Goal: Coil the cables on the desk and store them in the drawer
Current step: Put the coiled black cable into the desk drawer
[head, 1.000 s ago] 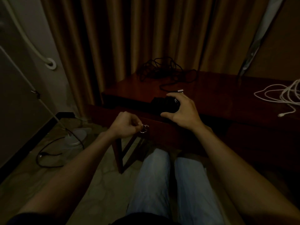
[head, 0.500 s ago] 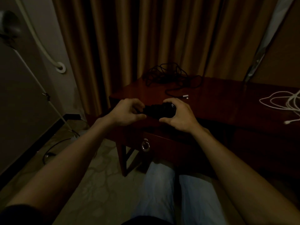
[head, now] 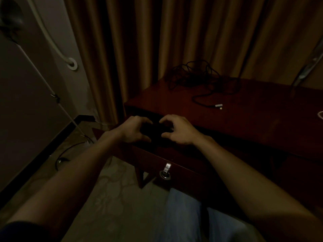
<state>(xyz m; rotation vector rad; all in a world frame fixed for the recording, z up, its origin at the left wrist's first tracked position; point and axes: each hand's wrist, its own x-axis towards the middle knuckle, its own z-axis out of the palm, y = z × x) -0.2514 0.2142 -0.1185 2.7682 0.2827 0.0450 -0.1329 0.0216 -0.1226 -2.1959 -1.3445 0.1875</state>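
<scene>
A dark coiled black cable bundle (head: 155,132) sits between my left hand (head: 134,130) and my right hand (head: 178,131), both curled around it over the pulled-out drawer (head: 183,161) of the dark red desk (head: 253,119). The bundle is hard to make out in the dim light. A ring handle (head: 166,172) hangs on the drawer front. A loose tangle of black cable (head: 195,75) lies at the desk's back left, its plug end (head: 218,106) trailing toward the middle. A bit of white cable (head: 320,114) shows at the right edge.
Brown curtains (head: 157,41) hang behind the desk. A white floor stand pole (head: 52,95) leans at the left with a black cord (head: 66,154) on the patterned floor. My legs in light jeans (head: 188,215) are below the drawer.
My left hand let go of the drawer's ring handle and rose to join my right hand on the black bundle. The view shifted so the desk sits further right.
</scene>
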